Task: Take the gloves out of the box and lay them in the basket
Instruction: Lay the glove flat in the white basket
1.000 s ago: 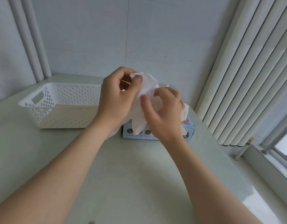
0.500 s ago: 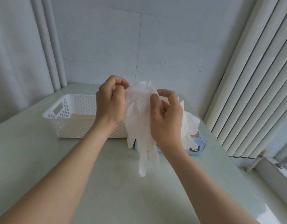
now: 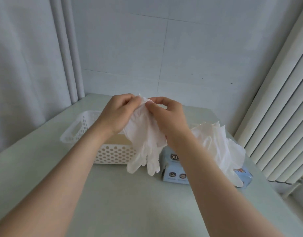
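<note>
- Above the near right corner of the white perforated basket (image 3: 111, 154), both hands meet at the cuff of one thin white disposable glove (image 3: 145, 142).
- The left hand (image 3: 118, 115) has its fingers curled and pinches the cuff edge from the left. The right hand (image 3: 171, 120) pinches the same edge from the right, thumb and forefinger closed on the film.
- Gripping the cuff at two points looks like a way to spread the crumpled glove flat, so it can be laid rather than dropped.
- The glove hangs fingers-down, its tips in front of the basket's near wall and beside the box, not yet inside the basket.
- The light blue glove box (image 3: 174, 174), marked XL, sits on the pale green table (image 3: 130, 202) just right of the basket, which makes each carry short.
- A loose bunch of more gloves (image 3: 214, 142) billows out of the box top and spills over its right end, so most of the task seems undone.
- I cannot tell whether the basket holds any gloves, because its floor is mostly hidden behind the hands.
- Vertical blinds (image 3: 275, 117) hang at the right.
</note>
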The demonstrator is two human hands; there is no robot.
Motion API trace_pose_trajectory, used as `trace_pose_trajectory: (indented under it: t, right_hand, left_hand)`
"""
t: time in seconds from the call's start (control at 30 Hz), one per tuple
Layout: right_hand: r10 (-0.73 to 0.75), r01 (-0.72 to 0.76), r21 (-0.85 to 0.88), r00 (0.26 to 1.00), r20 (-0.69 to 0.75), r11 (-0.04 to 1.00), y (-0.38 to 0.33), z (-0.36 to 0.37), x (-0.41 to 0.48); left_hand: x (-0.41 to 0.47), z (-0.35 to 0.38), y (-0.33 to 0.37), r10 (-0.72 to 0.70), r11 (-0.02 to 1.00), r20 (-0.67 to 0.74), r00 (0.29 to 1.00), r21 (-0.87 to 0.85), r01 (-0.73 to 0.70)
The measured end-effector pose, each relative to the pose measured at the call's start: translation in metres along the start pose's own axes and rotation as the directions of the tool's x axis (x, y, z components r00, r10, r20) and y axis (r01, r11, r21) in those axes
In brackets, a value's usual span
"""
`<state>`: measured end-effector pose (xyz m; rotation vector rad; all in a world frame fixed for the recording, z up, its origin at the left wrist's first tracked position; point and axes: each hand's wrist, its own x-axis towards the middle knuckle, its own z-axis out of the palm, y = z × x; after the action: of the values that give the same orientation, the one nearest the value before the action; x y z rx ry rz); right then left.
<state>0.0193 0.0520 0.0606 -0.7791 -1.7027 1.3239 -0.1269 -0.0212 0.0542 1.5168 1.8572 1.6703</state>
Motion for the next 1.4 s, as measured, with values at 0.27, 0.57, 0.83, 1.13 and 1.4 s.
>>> trace_pose_trajectory:
  t: [0.27, 0.57, 0.83, 1.13, 1.4]
  right_hand:
    - [0.232, -0.133, -0.374, 0.945, 0.232, 0.918, -0.009, 0.0, 0.018]
    - [0.258, -0.132, -0.528, 0.951, 0.171, 0.839, 0.011, 0.021, 0.017]
    - [0.356, 0.047, -0.818, 0.885, 0.3, 0.573, 0.01, 0.029, 0.006]
    - [0.231, -0.045, -0.66, 0.953, 0.198, 0.75, 0.011, 0.021, 0.018]
    - [0.209, -0.175, -0.284, 0.973, 0.096, 0.943, 0.006, 0.031, 0.017]
  left_hand:
    - [-0.004, -0.022, -0.025, 0.016, 0.988, -0.438, 0.899, 0.146, 0.054]
    - [-0.016, -0.028, -0.051, -0.109, 0.711, -0.098, 0.989, 0.688, 0.146]
    - [-0.021, -0.041, -0.048, -0.351, 0.582, 0.13, 0.927, 0.806, 0.107]
    - [-0.019, -0.05, -0.048, -0.269, 0.591, -0.052, 0.962, 0.779, 0.208]
    - [-0.013, -0.041, -0.033, 0.002, 0.902, -0.395, 0.919, 0.398, 0.169]
